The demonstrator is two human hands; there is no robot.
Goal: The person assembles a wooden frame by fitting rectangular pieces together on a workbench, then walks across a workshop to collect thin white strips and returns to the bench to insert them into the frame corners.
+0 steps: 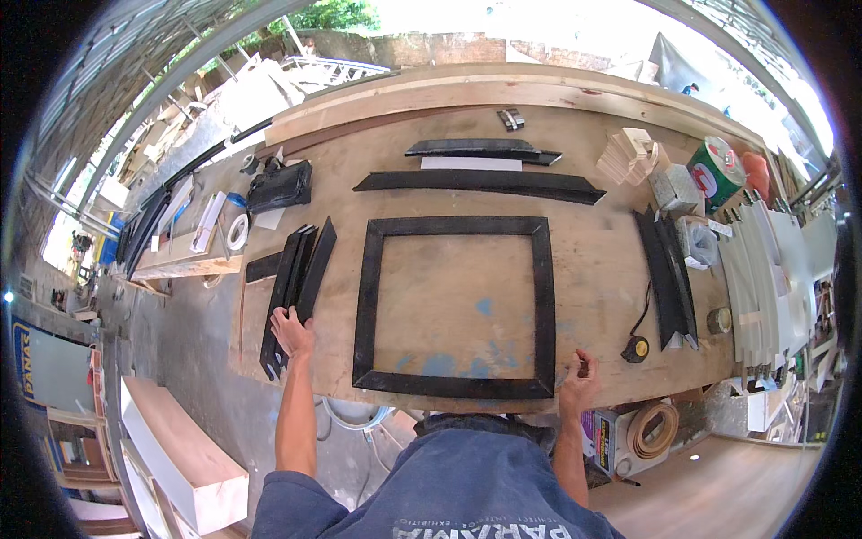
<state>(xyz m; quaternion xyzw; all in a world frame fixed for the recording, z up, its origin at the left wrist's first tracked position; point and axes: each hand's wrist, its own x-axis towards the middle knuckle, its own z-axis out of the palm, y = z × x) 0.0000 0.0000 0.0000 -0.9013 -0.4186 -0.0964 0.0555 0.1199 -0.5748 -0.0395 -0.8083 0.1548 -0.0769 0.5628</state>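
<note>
- My left hand (293, 332) lies over the black strips (314, 269), fingers bent; I can't tell whether they grip.
- The black frame (458, 225) lies flat mid-table, close to the near edge.
- My right hand (580, 382) curls loosely beside its corner; contents, I can't tell.
- Bare wood separates frame and tape measure (636, 349).

Left hand (294, 334) extends forward; right hand (580, 377) curls, nearer the torso.

Bright daylight | background (557, 20) glare at top | workbench (597, 269) sharp | edges bowed, corners black
</note>
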